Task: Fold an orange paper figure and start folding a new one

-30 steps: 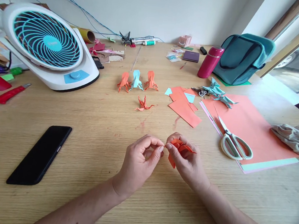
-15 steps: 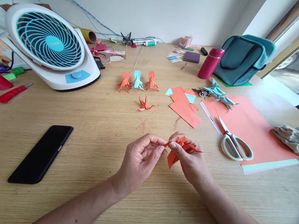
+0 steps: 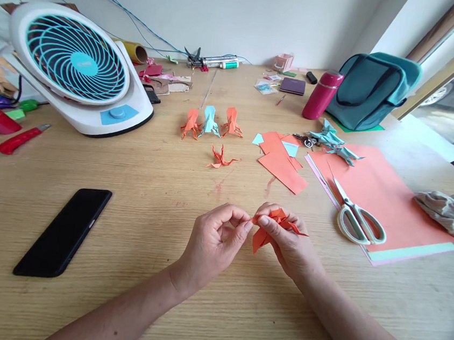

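So the left hand (image 3: 214, 239) is pinching a thin tip of an orange paper figure (image 3: 260, 240) between thumb and finger, while the right hand (image 3: 292, 247) is gripping its body, all of it above the near middle of the bench (image 3: 144, 183). Past the hands, a spiky orange piece (image 3: 221, 159) is lying there, and behind it a light blue figure (image 3: 209, 119) is standing between two orange figures (image 3: 231, 118). Over right, scissors (image 3: 348, 205) are resting partly on an orange sheet (image 3: 395, 193); over left, a black phone (image 3: 64, 231) is lying flat, with a fan (image 3: 84, 63) sitting farther back.
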A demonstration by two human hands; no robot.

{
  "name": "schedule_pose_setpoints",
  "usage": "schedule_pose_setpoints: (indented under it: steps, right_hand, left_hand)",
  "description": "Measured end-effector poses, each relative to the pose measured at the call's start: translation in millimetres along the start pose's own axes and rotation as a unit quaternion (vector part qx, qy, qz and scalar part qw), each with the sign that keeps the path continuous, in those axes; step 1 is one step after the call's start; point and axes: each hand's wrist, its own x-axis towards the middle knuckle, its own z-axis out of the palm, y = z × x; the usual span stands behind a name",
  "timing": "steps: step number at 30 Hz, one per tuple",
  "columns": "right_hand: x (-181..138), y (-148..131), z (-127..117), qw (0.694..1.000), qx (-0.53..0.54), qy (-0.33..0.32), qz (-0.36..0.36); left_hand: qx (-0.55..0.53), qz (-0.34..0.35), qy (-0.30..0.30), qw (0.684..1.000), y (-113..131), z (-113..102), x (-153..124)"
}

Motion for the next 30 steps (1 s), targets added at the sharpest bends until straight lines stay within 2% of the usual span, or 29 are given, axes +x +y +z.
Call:
schedule_pose_setpoints:
  steps: [3,5,9,13,19,30]
  right_hand:
    - [1.1,-0.7,0.0,1.0,0.015,0.017,-0.004]
    - [1.5,-1.4,0.3,1.0,0.019,0.02,0.002]
    - [1.1,-2.4,2.4,1.0,0.0,0.02,0.009]
    - [-0.1,-0.3,3.1,1.0,0.002,0.005,0.009]
    - [-1.5,3.4,0.8,1.0,0.008,-0.02,0.022]
    - [-3.5,2.2,0.5,0.999,-0.018,-0.032,0.019]
  left_hand:
    - [0.009,0.039,0.013,0.999,-3.1,1.1,-1.1]
    - [0.05,0.089,0.03,0.994,-4.8,0.4,-1.0]
    - [0.159,0.197,0.04,0.967,-6.5,-4.6,0.9]
    - [0.203,0.25,0.035,0.946,-7.3,-9.1,2.7]
    - [0.217,0.271,0.026,0.937,-8.4,-10.4,3.3]
    - [0.179,0.236,0.052,0.954,-4.6,-8.6,0.7]
